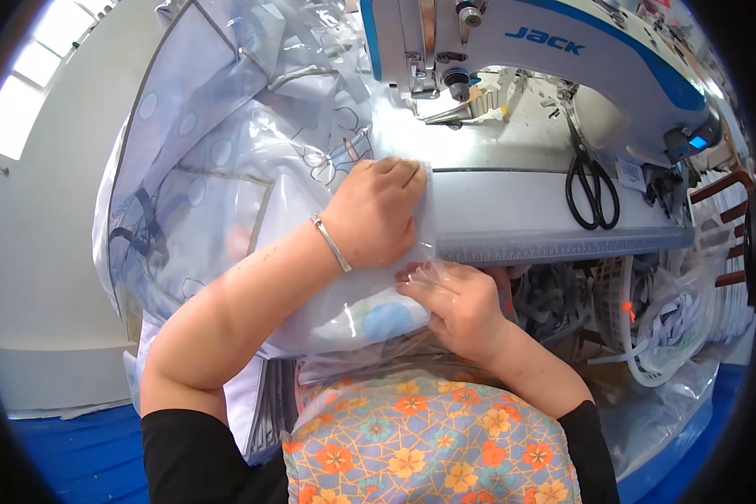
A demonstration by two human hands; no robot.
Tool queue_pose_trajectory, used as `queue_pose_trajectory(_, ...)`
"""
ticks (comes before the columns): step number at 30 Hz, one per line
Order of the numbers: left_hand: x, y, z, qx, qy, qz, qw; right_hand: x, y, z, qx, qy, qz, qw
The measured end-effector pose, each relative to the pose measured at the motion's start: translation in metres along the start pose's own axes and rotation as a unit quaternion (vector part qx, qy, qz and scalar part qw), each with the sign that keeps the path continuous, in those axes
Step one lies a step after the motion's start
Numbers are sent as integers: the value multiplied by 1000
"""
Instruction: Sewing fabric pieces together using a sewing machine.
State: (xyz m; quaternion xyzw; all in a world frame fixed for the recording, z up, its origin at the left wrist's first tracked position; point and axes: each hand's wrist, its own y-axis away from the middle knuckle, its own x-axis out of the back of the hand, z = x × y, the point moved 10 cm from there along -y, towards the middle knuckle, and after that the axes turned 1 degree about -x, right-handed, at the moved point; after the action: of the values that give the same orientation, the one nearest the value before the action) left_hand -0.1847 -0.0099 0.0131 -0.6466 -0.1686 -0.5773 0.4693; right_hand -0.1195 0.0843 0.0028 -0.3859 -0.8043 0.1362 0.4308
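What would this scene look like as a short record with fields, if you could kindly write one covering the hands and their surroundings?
Left hand: fingers curled over clear plastic; silver bracelet at wrist
Right hand: pinching the clear plastic, nearer the body
Sewing machine: white and blue, beyond the hands
Scissors: black-handled, right of the hands
Basket: white, lower right, holding scraps

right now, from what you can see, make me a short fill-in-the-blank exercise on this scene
The left hand and right hand hold clear ____.
The bracelet is on the ____ wrist.
The scissors have ____ handles.
The apron is printed with ____.

Missing words: plastic; left; black; flowers.
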Motion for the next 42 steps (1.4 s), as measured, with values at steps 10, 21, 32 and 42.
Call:
queue_pose_trajectory(10, -9, -31, -41, -57, 9, 9, 998, -3, -28, 49, -35, 20, -6, 999)
queue_pose_trajectory(21, -24, -9, -15, 45, -54, -147, 987, 4, -23, 40, 25, 71, -22, 997)
queue_pose_trajectory(32, -6, -26, -44, -103, -43, -14, 994, 1, -55, 71, -8, 116, -53, 992)
queue_pose_trajectory(42, -22, -6, -25, 67, -34, -92, 993, 3, -29, 46, 20, 127, -56, 990)
